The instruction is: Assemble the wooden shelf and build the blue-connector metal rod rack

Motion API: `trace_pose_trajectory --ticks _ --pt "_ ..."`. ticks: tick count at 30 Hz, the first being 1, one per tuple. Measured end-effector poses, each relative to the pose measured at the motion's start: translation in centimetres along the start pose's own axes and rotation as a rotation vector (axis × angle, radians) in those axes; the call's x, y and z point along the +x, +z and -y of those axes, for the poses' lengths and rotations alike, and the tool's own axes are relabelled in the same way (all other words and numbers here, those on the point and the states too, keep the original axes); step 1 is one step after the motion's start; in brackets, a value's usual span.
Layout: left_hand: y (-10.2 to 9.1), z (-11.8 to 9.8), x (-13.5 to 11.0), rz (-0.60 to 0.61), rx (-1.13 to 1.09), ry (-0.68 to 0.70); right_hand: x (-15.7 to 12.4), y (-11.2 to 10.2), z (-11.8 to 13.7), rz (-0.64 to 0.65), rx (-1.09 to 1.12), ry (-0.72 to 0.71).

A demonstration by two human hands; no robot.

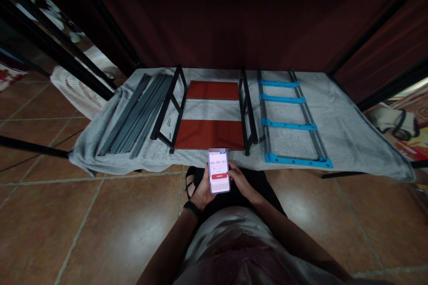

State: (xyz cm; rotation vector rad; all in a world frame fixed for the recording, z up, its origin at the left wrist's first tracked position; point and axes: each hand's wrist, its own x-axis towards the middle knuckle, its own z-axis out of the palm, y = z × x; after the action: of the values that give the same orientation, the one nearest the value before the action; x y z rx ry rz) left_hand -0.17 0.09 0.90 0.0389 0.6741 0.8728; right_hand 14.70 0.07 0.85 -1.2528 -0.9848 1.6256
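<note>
My left hand [201, 192] is wrapped round a smartphone [219, 171] whose lit screen shows a timer and a red button. My right hand [241, 182] rests against the phone's right edge, fingers curled toward the screen. Both hands hover just in front of a low table covered by a grey cloth [351, 133]. On the cloth lie a bundle of grey metal bars [135, 116], two black metal side frames [169, 107] [247, 111], two red-brown boards [209, 135] [212, 90], and a pair of grey rails joined by blue connectors [289, 124].
Brown floor tiles [83, 222] surround me. A dark red curtain [214, 13] hangs behind the table. Black metal poles [56, 40] slant at the left, and a bag [397, 122] lies on the floor at the right.
</note>
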Motion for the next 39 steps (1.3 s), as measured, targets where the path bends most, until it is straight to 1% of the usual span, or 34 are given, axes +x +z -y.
trace_pose_trajectory --ticks 3,5,9,12,15,18,22,24,26,28,32,35,39 --pt "-0.3 0.1 0.1 0.002 -0.005 0.003 0.2 0.0 -0.4 -0.015 0.042 -0.011" --pt "-0.4 0.1 0.1 -0.017 -0.002 0.012 0.4 -0.1 -1.0 -0.036 0.059 -0.003" --pt "-0.3 0.1 0.0 -0.066 0.024 0.017 0.9 -0.5 -2.5 -0.067 0.063 0.033" --pt "-0.1 0.0 -0.1 -0.063 0.047 0.008 1.1 -0.6 -2.8 -0.068 0.042 0.009" --pt "-0.1 0.1 -0.1 -0.081 0.062 0.029 1.0 -0.7 -2.6 -0.04 0.033 -0.049" --pt "-0.2 0.3 -0.1 -0.12 0.085 0.058 0.7 -0.7 -2.5 0.003 0.09 -0.073" --pt "-0.1 0.6 -0.2 -0.143 0.131 0.034 0.4 -0.7 -2.8 0.042 0.202 -0.024" --pt "0.1 0.7 -0.3 -0.166 0.142 0.043 0.2 -0.7 -2.8 0.047 0.236 0.007" --pt "0.3 0.7 -0.4 -0.184 0.145 0.065 0.1 -0.7 -2.6 0.047 0.253 0.0" --pt "0.5 0.7 -0.4 -0.183 0.149 0.069 0.0 -0.6 -2.3 0.054 0.263 -0.014" --pt "0.8 0.6 -0.5 -0.16 0.15 0.021 -0.1 -0.6 -1.9 0.08 0.285 -0.006" --pt "0.8 0.6 -0.6 -0.145 0.146 0.021 0.0 -0.6 -2.1 0.096 0.295 0.011" --pt "0.7 0.6 -0.5 -0.107 0.148 0.018 0.0 -0.7 -2.5 0.071 0.29 0.046"
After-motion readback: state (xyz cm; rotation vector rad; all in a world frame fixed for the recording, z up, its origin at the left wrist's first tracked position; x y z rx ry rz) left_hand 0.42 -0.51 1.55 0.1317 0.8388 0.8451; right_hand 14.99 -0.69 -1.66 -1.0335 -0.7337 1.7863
